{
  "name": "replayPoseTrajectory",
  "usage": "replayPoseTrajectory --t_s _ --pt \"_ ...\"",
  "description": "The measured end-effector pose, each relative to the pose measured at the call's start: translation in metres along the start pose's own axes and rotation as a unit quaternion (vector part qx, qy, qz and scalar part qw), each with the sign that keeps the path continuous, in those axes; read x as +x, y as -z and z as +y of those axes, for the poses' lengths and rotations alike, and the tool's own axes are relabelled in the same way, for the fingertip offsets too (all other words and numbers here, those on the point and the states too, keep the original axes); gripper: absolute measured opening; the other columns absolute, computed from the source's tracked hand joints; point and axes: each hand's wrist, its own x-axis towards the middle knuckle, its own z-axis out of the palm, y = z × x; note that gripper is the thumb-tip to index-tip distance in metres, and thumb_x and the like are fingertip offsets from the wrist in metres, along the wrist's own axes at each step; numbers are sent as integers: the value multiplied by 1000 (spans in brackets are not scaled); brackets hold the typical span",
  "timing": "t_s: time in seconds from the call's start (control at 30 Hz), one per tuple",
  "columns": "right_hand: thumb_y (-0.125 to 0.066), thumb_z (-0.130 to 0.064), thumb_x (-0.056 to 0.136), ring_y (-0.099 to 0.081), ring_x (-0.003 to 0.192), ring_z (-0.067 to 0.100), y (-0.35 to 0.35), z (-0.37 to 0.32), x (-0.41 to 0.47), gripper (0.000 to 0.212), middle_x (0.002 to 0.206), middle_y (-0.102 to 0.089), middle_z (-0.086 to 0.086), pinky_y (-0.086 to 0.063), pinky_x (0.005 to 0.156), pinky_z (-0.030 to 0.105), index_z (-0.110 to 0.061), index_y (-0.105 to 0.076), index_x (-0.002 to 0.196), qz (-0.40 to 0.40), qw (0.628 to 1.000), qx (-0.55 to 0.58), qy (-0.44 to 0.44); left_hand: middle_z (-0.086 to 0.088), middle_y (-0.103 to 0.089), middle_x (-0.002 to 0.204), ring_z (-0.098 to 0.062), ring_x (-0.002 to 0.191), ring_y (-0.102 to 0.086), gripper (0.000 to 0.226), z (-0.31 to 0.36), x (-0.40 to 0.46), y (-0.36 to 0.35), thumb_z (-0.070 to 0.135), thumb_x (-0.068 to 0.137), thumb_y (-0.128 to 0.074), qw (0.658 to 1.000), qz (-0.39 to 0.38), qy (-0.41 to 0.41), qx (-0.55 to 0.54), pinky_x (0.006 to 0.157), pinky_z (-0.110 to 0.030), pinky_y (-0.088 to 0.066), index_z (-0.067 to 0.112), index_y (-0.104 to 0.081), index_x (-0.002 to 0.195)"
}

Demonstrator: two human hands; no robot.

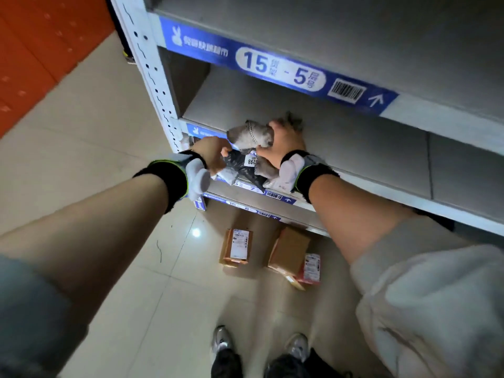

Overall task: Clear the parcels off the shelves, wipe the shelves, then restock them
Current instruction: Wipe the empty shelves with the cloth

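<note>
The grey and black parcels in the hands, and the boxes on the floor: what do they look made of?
The grey parcel and black parcel look like soft plastic mailer bags: they crumple and fold, and the black one shows a slight sheen. The floor boxes look like matte brown cardboard, with flat faces, square edges and stuck-on paper labels.

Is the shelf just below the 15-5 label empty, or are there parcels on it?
Nearly empty. The shelf shows bare grey board, apart from a grey soft parcel at its front edge, which the right hand grips.
</note>
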Motion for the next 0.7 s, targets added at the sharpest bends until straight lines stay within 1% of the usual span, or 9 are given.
replayPoseTrajectory --t_s 0.13,0.2,0.27,0.3,0.37,0.4,0.53,0.63,0.7 --pt "-70 -55 66 -69 95 31 39 4 -47 52 102 -74 7 -57 89 42 -22 -63 105 -11 972 211 -103 -9 -70 91 -31 92 -66 17 49 -36 35 23 85 -68 999 -24 -31 16 69 -26 -44 8 -70 90" --pt "-78 -42 79 -69 83 26 76 5 -79 42 100 -73 5 -57 75 27 -17 -66 111 -9 948 294 -122 0 -64 77 -25 82 -65 24 75 -48 57 37 81 -74 997 -34 -65 14 65 -22 -38 16 -64 74" --pt "-72 -19 92 -58 56 19 114 18 -111 21 91 -66 11 -45 46 16 -6 -68 107 -19 932 341 -120 0 -65 71 -22 69 -62 32 112 -59 85 46 83 -69 994 -50 -97 -4 61 -25 -42 19 -58 68" --pt "-71 -13 93 -55 47 13 149 29 -133 13 88 -65 11 -42 41 11 -9 -67 104 8 926 357 -120 -1 -67 69 -20 63 -61 33 149 -69 107 46 85 -66 990 -54 -130 3 59 -26 -45 18 -59 69" --pt "-72 -14 92 -63 62 -1 188 54 -162 22 92 -67 4 -42 49 2 -14 -64 112 32 924 362 -116 -2 -68 67 -14 52 -57 29 200 -80 130 41 88 -65 981 -63 -185 11 56 -23 -47 15 -64 74" --pt "-74 -18 91 -66 78 4 213 71 -168 31 99 -67 2 -45 59 2 -12 -62 119 54 929 348 -114 -5 -69 69 -12 48 -56 27 230 -80 143 35 89 -65 974 -65 -218 21 53 -20 -47 12 -66 75" --pt "-78 -43 79 -66 105 29 305 128 -208 59 114 -70 12 -54 97 39 -3 -62 120 130 920 353 -109 -8 -68 73 -18 53 -56 20 336 -91 170 23 92 -61 949 -24 -312 46 56 -23 -47 10 -66 78" --pt "-77 -38 82 -63 105 25 379 172 -246 59 114 -68 12 -53 88 23 1 -61 124 206 910 345 -104 -3 -68 71 -17 53 -58 17 411 -100 183 19 93 -58 930 24 -366 33 51 -20 -46 11 -66 81" --pt "-77 -37 78 -66 101 23 418 200 -268 56 109 -70 8 -53 86 23 -3 -63 120 272 891 348 -102 -1 -67 73 -15 56 -60 15 445 -101 185 18 93 -57 920 45 -389 36 56 -22 -48 16 -65 81"
